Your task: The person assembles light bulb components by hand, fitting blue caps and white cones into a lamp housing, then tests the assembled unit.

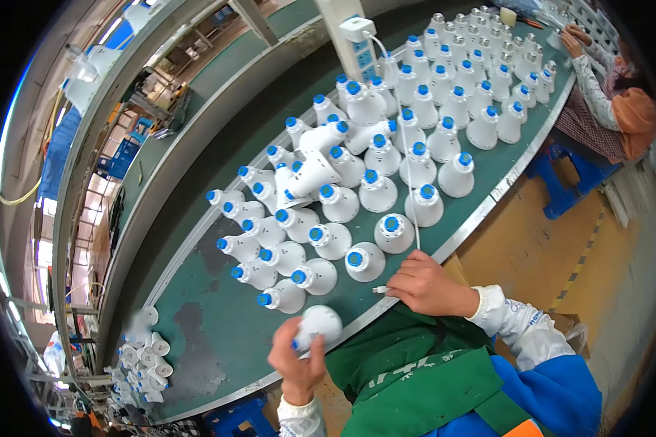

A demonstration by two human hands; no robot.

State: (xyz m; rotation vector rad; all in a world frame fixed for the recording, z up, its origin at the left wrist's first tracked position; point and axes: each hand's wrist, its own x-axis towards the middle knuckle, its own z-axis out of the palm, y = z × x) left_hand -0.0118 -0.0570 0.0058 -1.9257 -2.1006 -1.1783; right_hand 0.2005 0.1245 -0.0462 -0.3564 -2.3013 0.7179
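In the head view, my left hand [297, 362] has its fingers closed round a white cone-shaped lamp body [321, 325]. Its blue end [296, 344] points toward my palm, and its wide end faces away. Over the table's near edge, my right hand [431, 285] is closed on a white cable [410, 175]. A small white plug [380, 290] sticks out from its fingertips. Close by on the table, several similar lamp bodies [365, 262] stand upright with blue tops, while others [282, 297] lean or lie on their sides.
A white charger [358, 29] sits in a power strip [364, 60] at the back. Metal-topped lamp bodies [481, 33] fill the far right, near a co-worker [619, 109]. More white parts [147, 359] lie at lower left. Blue stools [570, 175] stand beside the green table [197, 291].
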